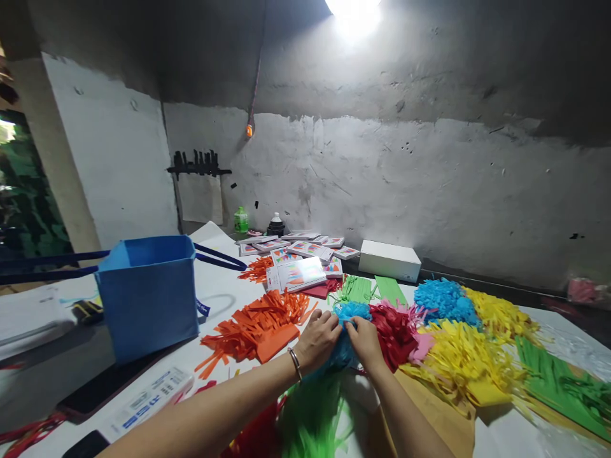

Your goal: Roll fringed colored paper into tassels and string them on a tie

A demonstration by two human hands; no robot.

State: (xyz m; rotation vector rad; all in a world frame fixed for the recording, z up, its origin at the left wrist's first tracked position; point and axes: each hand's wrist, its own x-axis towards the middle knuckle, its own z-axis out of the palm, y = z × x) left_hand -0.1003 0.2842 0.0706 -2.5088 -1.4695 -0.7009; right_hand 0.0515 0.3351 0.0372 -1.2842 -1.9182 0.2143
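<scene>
- My fingers (331,320) are closed on the light-blue fringe (353,310), left hand (315,343) and right hand (366,342) pinching it close together, in front of me over the table (222,312).
- I'd judge I'm working the strips at this pinch; the next move seems to call for one hand holding while the other shifts its grip.
- Right side is tight: dark-red fringe (394,334) sits just beside my hand.
- Green fringe (308,416) lies below (blurred, so its edges are unclear).
- Leftward, bare table shows between orange fringe (260,321) and blue box (150,305).

2 hands (319,340) (366,343) | 2 blue fringe bunches (352,310) (446,303) — 2 yellow ones (461,357) (500,313) | 1 blue bag (151,308)
</scene>
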